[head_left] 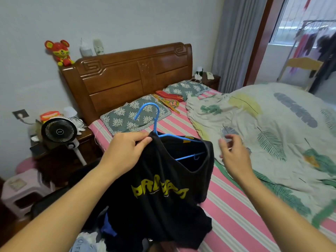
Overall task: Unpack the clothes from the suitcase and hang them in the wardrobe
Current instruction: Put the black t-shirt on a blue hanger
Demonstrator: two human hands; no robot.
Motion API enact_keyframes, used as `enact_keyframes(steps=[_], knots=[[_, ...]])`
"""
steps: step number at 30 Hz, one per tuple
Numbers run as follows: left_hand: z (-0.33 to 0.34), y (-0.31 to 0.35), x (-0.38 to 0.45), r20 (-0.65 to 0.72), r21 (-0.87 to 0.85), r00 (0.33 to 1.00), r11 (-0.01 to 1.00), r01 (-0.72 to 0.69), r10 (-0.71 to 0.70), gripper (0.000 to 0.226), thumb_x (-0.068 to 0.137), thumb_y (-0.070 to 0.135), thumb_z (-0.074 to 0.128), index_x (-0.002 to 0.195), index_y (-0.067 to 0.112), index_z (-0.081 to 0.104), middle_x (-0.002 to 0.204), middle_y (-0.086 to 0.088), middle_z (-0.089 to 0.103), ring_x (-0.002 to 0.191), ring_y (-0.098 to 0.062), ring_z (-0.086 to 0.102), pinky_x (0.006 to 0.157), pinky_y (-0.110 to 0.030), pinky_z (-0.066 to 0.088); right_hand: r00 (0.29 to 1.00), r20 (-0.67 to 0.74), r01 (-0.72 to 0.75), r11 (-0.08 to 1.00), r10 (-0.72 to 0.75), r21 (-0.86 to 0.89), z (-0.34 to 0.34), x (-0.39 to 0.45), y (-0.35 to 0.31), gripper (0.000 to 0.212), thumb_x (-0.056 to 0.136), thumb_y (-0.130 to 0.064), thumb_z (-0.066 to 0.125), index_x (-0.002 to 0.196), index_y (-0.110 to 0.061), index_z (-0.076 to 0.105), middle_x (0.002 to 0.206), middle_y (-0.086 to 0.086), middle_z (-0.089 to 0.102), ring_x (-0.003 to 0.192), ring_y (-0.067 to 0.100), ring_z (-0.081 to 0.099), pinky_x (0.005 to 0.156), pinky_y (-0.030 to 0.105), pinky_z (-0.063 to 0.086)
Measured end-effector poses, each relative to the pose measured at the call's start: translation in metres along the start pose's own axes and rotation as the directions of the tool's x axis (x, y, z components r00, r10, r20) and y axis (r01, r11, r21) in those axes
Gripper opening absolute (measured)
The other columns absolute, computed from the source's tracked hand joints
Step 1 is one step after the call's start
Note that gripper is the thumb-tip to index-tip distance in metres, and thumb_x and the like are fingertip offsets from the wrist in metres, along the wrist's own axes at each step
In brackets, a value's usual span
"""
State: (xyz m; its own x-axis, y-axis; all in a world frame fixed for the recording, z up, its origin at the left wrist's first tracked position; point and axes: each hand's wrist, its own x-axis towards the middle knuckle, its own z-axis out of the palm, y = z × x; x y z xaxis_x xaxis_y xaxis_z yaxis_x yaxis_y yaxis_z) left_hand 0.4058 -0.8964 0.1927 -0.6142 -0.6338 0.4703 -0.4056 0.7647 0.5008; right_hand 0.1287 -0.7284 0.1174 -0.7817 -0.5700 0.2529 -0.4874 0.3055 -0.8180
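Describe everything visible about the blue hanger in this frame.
The blue hanger looks like thin moulded plastic, with a curved hook standing clear above the neckline. Its shoulder bar and a lower bar with a small hook show through the neck opening of the black T-shirt, which bears yellow lettering. The rest is hidden inside the fabric. It is held tilted above the bed's edge. The left hand pinches the shirt's collar beside the hanger's neck; the right hand hovers apart.
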Motion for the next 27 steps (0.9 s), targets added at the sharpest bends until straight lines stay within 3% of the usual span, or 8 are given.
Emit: enact_keyframes(steps=[4, 8, 12, 17, 19, 22, 25, 27], knots=[[0.006, 0.015, -0.002, -0.078, -0.100, 0.994, 0.993, 0.065, -0.073, 0.013, 0.095, 0.021, 0.070, 0.103, 0.019, 0.080, 0.096, 0.009, 0.078, 0.092, -0.002, 0.067, 0.086, -0.022, 0.048, 0.988, 0.147, -0.026, 0.996, 0.038, -0.081, 0.037, -0.019, -0.002, 0.074, 0.087, -0.057, 0.060, 0.148, -0.029, 0.030, 0.112, -0.003, 0.059, 0.096, 0.017, 0.060, 0.083, 0.041, 0.052], [0.010, 0.026, -0.009, -0.112, -0.121, 0.989, 0.989, 0.087, -0.101, 0.015, 0.096, 0.024, 0.068, 0.105, 0.019, 0.079, 0.097, 0.008, 0.078, 0.093, -0.005, 0.068, 0.088, -0.028, 0.053, 0.979, -0.078, -0.171, 0.966, 0.189, 0.195, 0.046, 0.001, -0.017, 0.037, 0.103, -0.019, 0.047, 0.139, -0.014, 0.053, 0.114, 0.005, 0.066, 0.107, 0.026, 0.060, 0.083, 0.029, 0.038], [0.001, 0.023, -0.019, -0.090, 0.127, 0.996, 0.992, -0.015, 0.026, 0.028, 0.099, 0.038, 0.056, 0.108, 0.024, 0.077, 0.094, 0.002, 0.077, 0.090, -0.020, 0.071, 0.078, -0.041, 0.057, 0.958, -0.286, 0.044, 0.977, 0.017, 0.208, 0.010, 0.030, -0.068, 0.025, 0.102, -0.011, 0.045, 0.107, -0.013, 0.069, 0.100, -0.003, 0.064, 0.102, 0.017, 0.059, 0.075, 0.020, 0.036], [-0.011, 0.027, -0.020, -0.054, 0.146, 0.996, 0.987, -0.063, 0.072, 0.038, 0.097, 0.046, 0.050, 0.111, 0.023, 0.076, 0.092, 0.004, 0.077, 0.088, -0.020, 0.072, 0.075, -0.040, 0.057, 0.811, 0.199, 0.524, 0.834, -0.550, 0.171, 0.015, 0.018, -0.142, 0.018, 0.101, -0.018, 0.054, 0.115, -0.019, 0.066, 0.100, -0.013, 0.061, 0.091, -0.003, 0.054, 0.081, 0.009, 0.038], [-0.023, 0.024, -0.020, -0.095, 0.059, 0.994, 0.997, -0.043, 0.049, 0.031, 0.097, 0.041, 0.056, 0.112, 0.023, 0.077, 0.101, 0.008, 0.077, 0.095, -0.014, 0.071, 0.082, -0.038, 0.056, 0.710, 0.372, 0.577, 0.797, -0.598, 0.182, 0.026, 0.007, -0.139, 0.020, 0.101, -0.029, 0.056, 0.116, -0.023, 0.067, 0.100, -0.009, 0.055, 0.097, 0.001, 0.051, 0.085, 0.011, 0.036], [-0.048, 0.010, -0.025, -0.152, -0.008, 0.988, 1.000, -0.025, 0.023, 0.021, 0.097, 0.029, 0.066, 0.114, 0.024, 0.077, 0.106, 0.013, 0.076, 0.099, -0.003, 0.070, 0.089, -0.030, 0.054, 0.703, 0.440, 0.607, 0.794, -0.559, 0.039, 0.030, 0.011, -0.122, 0.035, 0.104, -0.044, 0.039, 0.118, -0.025, 0.064, 0.105, -0.006, 0.053, 0.105, 0.012, 0.050, 0.092, 0.026, 0.039], [-0.063, -0.004, -0.030, -0.144, 0.012, 0.990, 1.000, 0.005, -0.003, 0.020, 0.096, 0.029, 0.066, 0.111, 0.024, 0.077, 0.100, 0.012, 0.077, 0.094, -0.007, 0.070, 0.085, -0.032, 0.054, 0.657, 0.542, 0.710, 0.673, -0.524, -0.210, 0.049, -0.001, -0.134, 0.041, 0.097, -0.059, 0.020, 0.095, -0.029, 0.048, 0.077, -0.005, 0.056, 0.075, 0.027, 0.054, 0.067, 0.041, 0.044], [-0.062, -0.002, -0.031, -0.096, 0.072, 0.995, 0.997, -0.013, 0.020, 0.024, 0.095, 0.038, 0.061, 0.106, 0.023, 0.077, 0.096, 0.008, 0.077, 0.090, -0.013, 0.070, 0.081, -0.033, 0.053, 0.600, 0.485, 0.772, 0.619, -0.637, -0.142, 0.069, -0.020, -0.153, 0.043, 0.096, -0.061, 0.019, 0.092, -0.026, 0.043, 0.074, -0.001, 0.059, 0.070, 0.033, 0.054, 0.061, 0.043, 0.041]])
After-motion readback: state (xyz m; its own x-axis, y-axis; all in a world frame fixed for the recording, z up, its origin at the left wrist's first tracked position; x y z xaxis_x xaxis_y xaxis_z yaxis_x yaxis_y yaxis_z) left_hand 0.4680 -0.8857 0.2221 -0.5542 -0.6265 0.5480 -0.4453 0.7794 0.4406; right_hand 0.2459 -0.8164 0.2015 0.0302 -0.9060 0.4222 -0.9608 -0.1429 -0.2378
